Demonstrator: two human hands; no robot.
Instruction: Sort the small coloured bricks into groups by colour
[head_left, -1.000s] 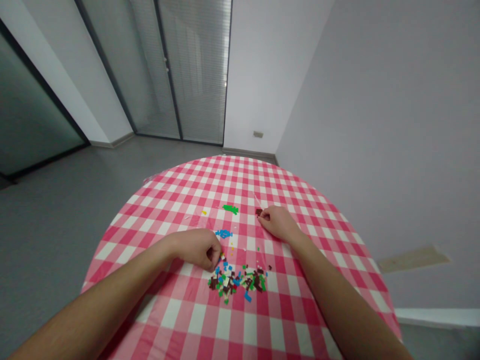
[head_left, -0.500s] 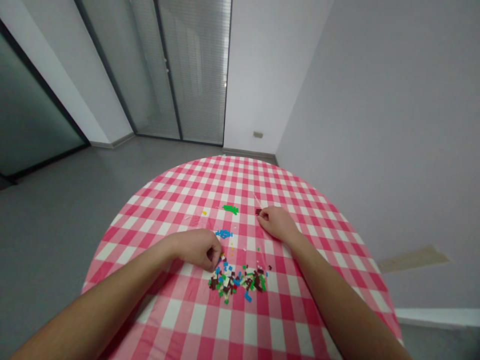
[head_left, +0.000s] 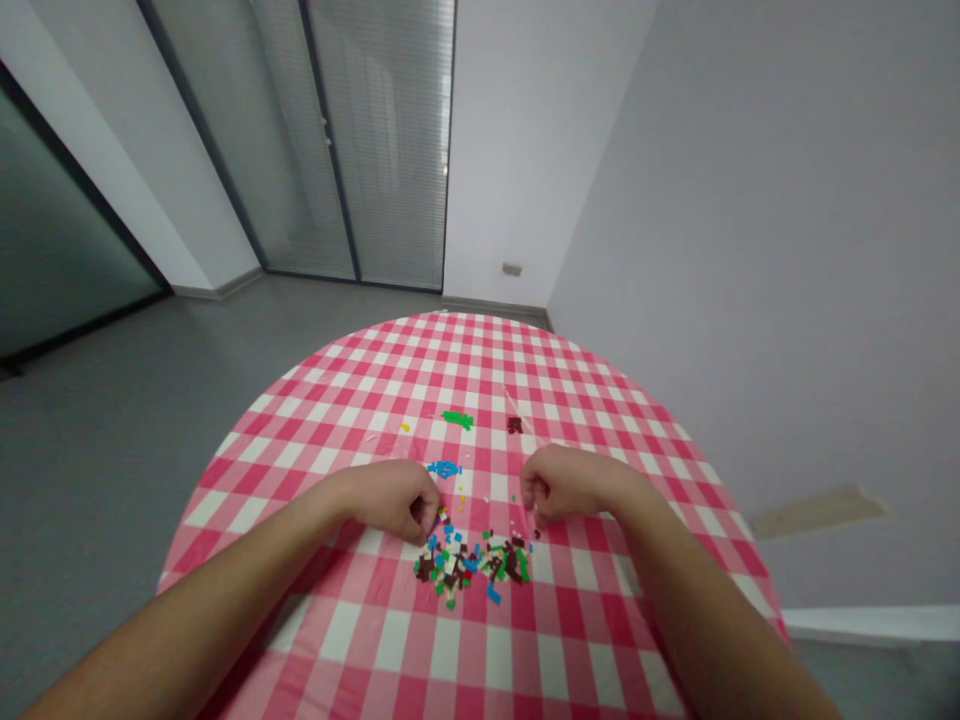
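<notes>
My left hand [head_left: 396,497] rests on the cloth with its fingers curled, at the upper left edge of a mixed pile of small plastic building pieces [head_left: 452,562] in brown, green, blue and white. Whatever its fingertips may hold is hidden. My right hand [head_left: 568,482] is closed too, its fingertips pointing down just above a loose dark brown piece [head_left: 537,534] right of the pile. I cannot make out anything in its fingers. Beyond the hands lie a brown group [head_left: 514,425], a green group [head_left: 457,419] and a blue group [head_left: 445,469] of pieces.
A red-and-white checked cloth [head_left: 360,640] covers the round table. A small yellow group [head_left: 405,427] lies far left, and a few tiny yellow bits [head_left: 461,497] are scattered between the hands. Behind the table stand a glass partition [head_left: 390,150] and a white wall [head_left: 517,150].
My right hand has come back from the brown group toward the pile, leaving that group uncovered. My left hand has stayed at the pile's edge. The view has shifted slightly.
</notes>
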